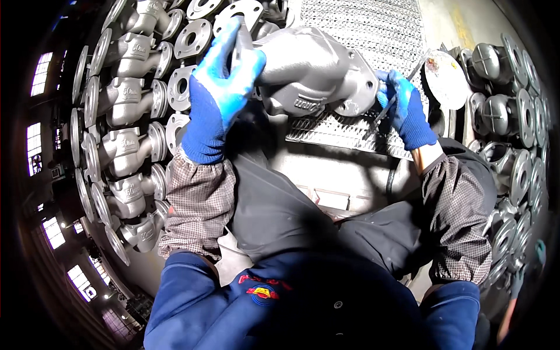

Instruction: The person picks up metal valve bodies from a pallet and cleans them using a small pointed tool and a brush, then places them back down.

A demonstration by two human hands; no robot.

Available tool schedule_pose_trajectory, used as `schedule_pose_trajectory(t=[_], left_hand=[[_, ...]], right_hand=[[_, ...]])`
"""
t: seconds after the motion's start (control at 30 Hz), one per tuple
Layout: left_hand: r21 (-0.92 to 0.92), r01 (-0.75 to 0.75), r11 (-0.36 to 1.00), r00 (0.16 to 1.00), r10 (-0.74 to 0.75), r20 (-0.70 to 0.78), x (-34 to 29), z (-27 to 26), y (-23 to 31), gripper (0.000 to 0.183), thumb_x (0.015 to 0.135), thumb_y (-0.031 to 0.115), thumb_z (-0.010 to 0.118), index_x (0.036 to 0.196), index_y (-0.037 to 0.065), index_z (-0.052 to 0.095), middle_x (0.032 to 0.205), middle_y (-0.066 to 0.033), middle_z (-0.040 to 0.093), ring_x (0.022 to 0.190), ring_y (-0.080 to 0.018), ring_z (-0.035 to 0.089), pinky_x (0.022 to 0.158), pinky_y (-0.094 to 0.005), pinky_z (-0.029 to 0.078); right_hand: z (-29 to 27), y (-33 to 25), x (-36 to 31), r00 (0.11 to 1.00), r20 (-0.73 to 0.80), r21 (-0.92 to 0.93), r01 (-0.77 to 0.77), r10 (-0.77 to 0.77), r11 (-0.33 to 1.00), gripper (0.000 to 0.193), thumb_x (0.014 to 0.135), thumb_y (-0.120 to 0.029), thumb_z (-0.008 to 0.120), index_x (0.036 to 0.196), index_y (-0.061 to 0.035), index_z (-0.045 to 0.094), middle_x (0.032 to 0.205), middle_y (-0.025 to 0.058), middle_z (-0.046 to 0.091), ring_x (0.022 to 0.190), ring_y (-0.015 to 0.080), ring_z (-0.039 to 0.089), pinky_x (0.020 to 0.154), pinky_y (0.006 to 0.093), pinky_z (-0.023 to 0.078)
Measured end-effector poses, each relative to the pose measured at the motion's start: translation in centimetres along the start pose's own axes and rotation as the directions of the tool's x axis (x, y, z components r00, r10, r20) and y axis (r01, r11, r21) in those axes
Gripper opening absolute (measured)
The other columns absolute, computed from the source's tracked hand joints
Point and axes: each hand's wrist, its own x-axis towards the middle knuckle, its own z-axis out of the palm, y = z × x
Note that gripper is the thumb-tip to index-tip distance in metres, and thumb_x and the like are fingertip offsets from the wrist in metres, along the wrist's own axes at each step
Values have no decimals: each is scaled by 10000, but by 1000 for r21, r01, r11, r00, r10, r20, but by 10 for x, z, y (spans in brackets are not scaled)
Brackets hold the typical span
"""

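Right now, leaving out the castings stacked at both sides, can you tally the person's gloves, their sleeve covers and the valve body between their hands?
Blue work gloves: 2
Checked sleeve covers: 2
Grey flanged valve body: 1
Total: 5

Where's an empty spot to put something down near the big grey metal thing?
Beyond the grey casting, the patterned metal sheet looks bare, up to the pale strip on its right. It's crowded between the left hand and right hand, on the far left with flanged castings, and far right with more castings.
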Motion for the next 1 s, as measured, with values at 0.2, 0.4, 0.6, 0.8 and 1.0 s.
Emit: schedule_pose_trajectory(t=[0.2, 0.4, 0.6, 0.8, 1.0], left_hand=[[-6, -62, 998, 996, 61, -66, 5, -9, -11, 522, 845, 278, 617, 1229, -62, 520, 918, -103, 638, 810, -125, 572, 773, -247, 463], [166, -167, 972, 985, 158, 66, 2, -24, -27, 313, 951, 175, 455, 1198, 18, 566, 1216, -230, 558, 1166, -321, 531, 975, -362, 418], [137, -108, 985, 994, 101, 51, -2, -18, -23, 335, 949, 182, 439, 1199, -6, 560, 1211, -210, 567, 1163, -331, 530, 991, -359, 402], [18, 77, 997, 996, -76, -44, -8, -1, -12, 484, 847, 217, 642, 1227, -60, 527, 1051, -126, 617, 906, -175, 587, 790, -298, 474], [206, -498, 842, 850, 521, -74, 1, 15, 9, 635, 705, 214, 750, 1242, -36, 522, 1113, -198, 616, 860, -272, 652, 738, -352, 514]], right_hand=[[28, -17, -15, 1000, 17, 3, -1, 1, 1000, 485, 977, -368, 411, 1231, 35, 503, 1158, 112, 596, 1007, 164, 581, 892, 283, 461], [44, -17, -15, 996, -85, 3, -1, 1, 1000, 453, 995, -317, 327, 1138, 29, 583, 979, 101, 648, 810, 137, 614, 750, 255, 518], [34, -12, -6, 997, -62, 18, -42, 43, 999, 425, 988, -328, 361, 1143, 11, 567, 997, 87, 626, 817, 140, 594, 744, 255, 509], [27, -43, -10, 998, -57, -76, 10, -15, 997, 378, 944, -290, 432, 1102, 21, 579, 940, 126, 642, 718, 175, 609, 656, 254, 512], [37, -99, -30, 984, 33, 7, 174, -174, 985, 489, 955, -354, 466, 1274, 16, 480, 1047, 169, 633, 842, 172, 625, 693, 208, 478]])
